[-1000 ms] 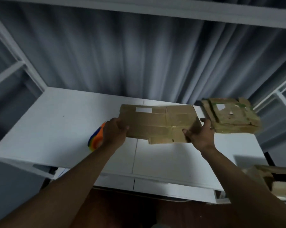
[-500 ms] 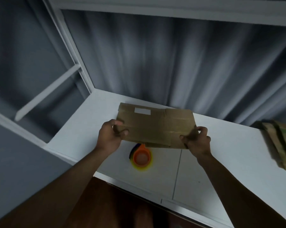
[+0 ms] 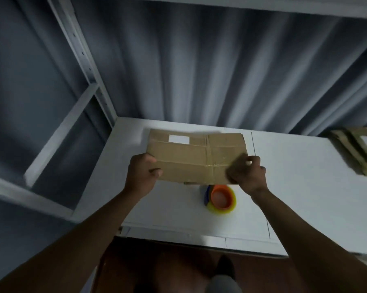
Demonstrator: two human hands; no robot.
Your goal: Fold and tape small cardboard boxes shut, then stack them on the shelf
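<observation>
A flattened brown cardboard box (image 3: 195, 157) with a white label near its top edge hangs just above the white shelf board (image 3: 305, 187). My left hand (image 3: 142, 172) grips its lower left corner. My right hand (image 3: 247, 174) pinches its lower right corner, blurred by motion. A tape roll (image 3: 221, 198) with an orange core and yellow and blue rims lies on the board just below the box, between my hands.
A pile of flattened cardboard boxes (image 3: 360, 151) lies at the right end of the board. A grey metal shelf upright (image 3: 83, 60) and a diagonal brace stand at the left. Grey curtain folds hang behind. Another shelf board runs overhead. A dark shoe (image 3: 225, 269) shows on the brown floor.
The view has swung left, so the pile now sits at the far right edge. The tape roll, earlier behind my left hand, now lies between my hands. My right fingers have shifted on the box corner.
</observation>
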